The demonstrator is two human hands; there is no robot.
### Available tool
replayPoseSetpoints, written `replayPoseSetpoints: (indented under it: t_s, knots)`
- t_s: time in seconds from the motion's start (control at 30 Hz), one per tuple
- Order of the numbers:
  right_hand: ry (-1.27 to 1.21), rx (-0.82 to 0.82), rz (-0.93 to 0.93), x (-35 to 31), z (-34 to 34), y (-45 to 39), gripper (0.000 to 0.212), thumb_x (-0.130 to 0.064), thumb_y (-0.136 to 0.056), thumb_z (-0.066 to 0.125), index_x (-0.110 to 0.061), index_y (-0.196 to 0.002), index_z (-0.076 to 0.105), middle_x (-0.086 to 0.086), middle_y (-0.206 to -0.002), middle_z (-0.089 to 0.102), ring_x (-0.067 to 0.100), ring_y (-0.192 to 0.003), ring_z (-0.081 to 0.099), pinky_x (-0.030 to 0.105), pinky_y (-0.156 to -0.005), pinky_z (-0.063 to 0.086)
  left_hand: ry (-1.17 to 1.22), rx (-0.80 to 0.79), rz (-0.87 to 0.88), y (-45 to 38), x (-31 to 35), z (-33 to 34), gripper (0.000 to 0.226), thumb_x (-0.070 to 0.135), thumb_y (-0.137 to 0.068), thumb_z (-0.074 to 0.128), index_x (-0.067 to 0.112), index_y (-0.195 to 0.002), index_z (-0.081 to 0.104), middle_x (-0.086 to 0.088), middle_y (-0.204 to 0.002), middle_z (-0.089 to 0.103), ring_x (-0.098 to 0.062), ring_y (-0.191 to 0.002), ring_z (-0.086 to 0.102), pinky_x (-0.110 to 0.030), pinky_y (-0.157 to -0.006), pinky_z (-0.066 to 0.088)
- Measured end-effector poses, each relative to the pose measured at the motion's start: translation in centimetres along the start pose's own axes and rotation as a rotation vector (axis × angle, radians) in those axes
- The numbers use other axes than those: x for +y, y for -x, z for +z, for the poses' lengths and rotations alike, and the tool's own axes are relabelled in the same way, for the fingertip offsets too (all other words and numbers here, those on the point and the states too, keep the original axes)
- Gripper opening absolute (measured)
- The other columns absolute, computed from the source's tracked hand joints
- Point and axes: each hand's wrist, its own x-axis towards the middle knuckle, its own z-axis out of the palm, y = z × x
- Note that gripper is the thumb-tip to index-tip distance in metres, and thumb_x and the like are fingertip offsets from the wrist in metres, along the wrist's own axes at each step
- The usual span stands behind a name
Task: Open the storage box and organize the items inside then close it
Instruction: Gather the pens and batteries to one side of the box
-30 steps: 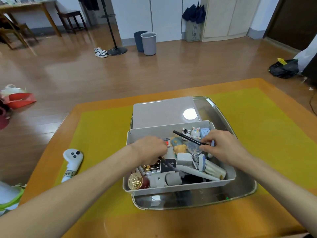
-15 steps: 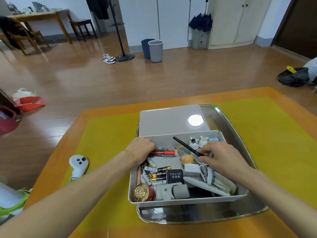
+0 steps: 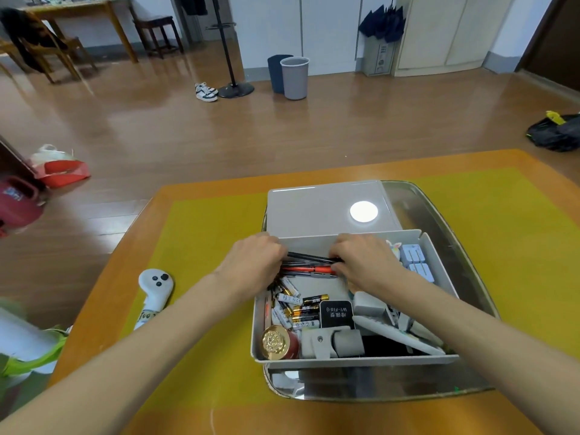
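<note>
The grey storage box (image 3: 351, 361) stands open on a metal tray (image 3: 439, 221), its lid (image 3: 314, 211) lying flat behind it. Along the box's far wall lies a row of pens (image 3: 310, 265), black ones and a red one. My left hand (image 3: 254, 262) holds their left ends and my right hand (image 3: 364, 262) holds their right ends, with a black pen pinched in its fingers. Loose batteries (image 3: 298, 306), a black WI-FI6 device (image 3: 336, 313), a gold-capped red jar (image 3: 277, 342) and grey cases (image 3: 332, 342) fill the near part. White cubes (image 3: 414, 259) sit at the far right corner.
The tray rests on a yellow mat (image 3: 204, 262) over an orange table. A white game controller (image 3: 155, 290) lies on the mat left of the box. Beyond the table are wood floor, two bins (image 3: 290, 76), shoes (image 3: 205, 92) and bags.
My right hand carried the black pen left and back to the box's far wall, laying it with the other pens. My left hand moved up to the pens' left ends.
</note>
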Motion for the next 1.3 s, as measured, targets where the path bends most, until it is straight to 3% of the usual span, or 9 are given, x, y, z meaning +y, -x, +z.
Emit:
replayPoseSetpoints:
  t_s: [0.23,0.37,0.5,0.63,0.77,0.9,1.07,1.2,1.3]
  knots:
    - [0.075,-0.034,-0.042,-1.8,2.0,-0.7,0.016,-0.026,-0.097,0.055,-0.015,-0.102,0.065,0.003,-0.105,0.063,0.031,-0.092,0.064,0.04,-0.069,0.049,0.342,-0.173,-0.025,4.5,1.2,-2.8,0.028,0.053,-0.092,0.062,0.028,-0.102,0.071,0.013,-0.097,0.065,-0.009,-0.089,0.058,-0.03,-0.071,0.05]
    - [-0.094,0.022,-0.024,-1.7,0.7,1.0,0.023,-0.03,-0.096,0.059,-0.015,-0.112,0.064,0.002,-0.114,0.06,0.031,-0.098,0.063,0.042,-0.076,0.051,0.25,-0.37,0.025,6.9,3.1,-2.7,0.054,0.075,-0.083,0.051,0.032,-0.111,0.066,0.015,-0.102,0.059,-0.01,-0.096,0.055,-0.033,-0.07,0.05]
    - [-0.246,0.058,0.028,-0.9,-0.6,3.9,0.025,-0.03,-0.094,0.066,-0.02,-0.117,0.068,-0.004,-0.111,0.064,0.021,-0.098,0.062,0.04,-0.081,0.052,0.165,-0.377,0.041,7.5,4.0,-2.4,0.054,0.069,-0.085,0.05,0.032,-0.121,0.065,0.01,-0.11,0.063,-0.014,-0.105,0.056,-0.03,-0.068,0.044]
    - [-0.262,0.046,0.061,0.0,-1.2,6.7,0.013,-0.039,-0.095,0.061,-0.031,-0.099,0.071,-0.017,-0.094,0.061,0.011,-0.087,0.061,0.032,-0.067,0.046,0.128,-0.393,0.015,6.7,4.7,-3.2,0.043,0.064,-0.079,0.052,0.028,-0.098,0.065,0.008,-0.089,0.065,-0.019,-0.084,0.059,-0.029,-0.056,0.039]
    - [-0.337,0.056,0.123,0.9,-1.8,8.8,0.017,-0.04,-0.096,0.059,-0.032,-0.099,0.074,-0.017,-0.092,0.067,0.009,-0.083,0.06,0.035,-0.07,0.053,0.188,-0.308,-0.07,5.6,4.3,-4.7,0.046,0.068,-0.068,0.049,0.032,-0.093,0.06,0.014,-0.081,0.061,-0.011,-0.073,0.055,-0.027,-0.048,0.03]
    - [-0.359,0.067,0.142,1.9,-2.0,10.1,0.015,-0.035,-0.097,0.059,-0.034,-0.097,0.074,-0.02,-0.09,0.067,0.005,-0.083,0.06,0.026,-0.068,0.051,0.319,-0.209,-0.111,2.6,3.8,-4.9,0.034,0.051,-0.074,0.068,0.03,-0.1,0.063,0.011,-0.092,0.065,-0.014,-0.082,0.059,-0.032,-0.065,0.049]
    - [-0.405,0.06,0.121,2.4,-2.0,10.4,0.014,-0.032,-0.097,0.059,-0.035,-0.096,0.073,-0.021,-0.092,0.067,0.002,-0.084,0.06,0.027,-0.073,0.053,0.312,-0.335,-0.087,-2.1,4.9,-2.7,0.039,0.036,-0.077,0.074,0.023,-0.114,0.069,0.002,-0.108,0.066,-0.02,-0.098,0.061,-0.037,-0.081,0.054]
    - [-0.419,0.051,0.086,2.4,-1.7,10.4,0.016,-0.031,-0.098,0.058,-0.035,-0.101,0.073,-0.022,-0.098,0.067,0.0,-0.087,0.057,0.02,-0.073,0.047,0.281,-0.464,-0.102,-4.6,5.4,-1.1,0.039,0.024,-0.078,0.072,0.019,-0.117,0.068,0.002,-0.102,0.066,-0.02,-0.091,0.063,-0.031,-0.065,0.05]
    - [-0.434,0.046,0.06,2.3,-1.7,10.1,0.018,-0.029,-0.099,0.057,-0.032,-0.103,0.075,-0.02,-0.098,0.067,0.001,-0.088,0.057,0.026,-0.075,0.051,0.317,-0.473,-0.117,-5.6,5.6,-0.8,0.025,0.019,-0.079,0.069,0.017,-0.104,0.07,0.001,-0.089,0.068,-0.019,-0.077,0.064,-0.029,-0.056,0.047]
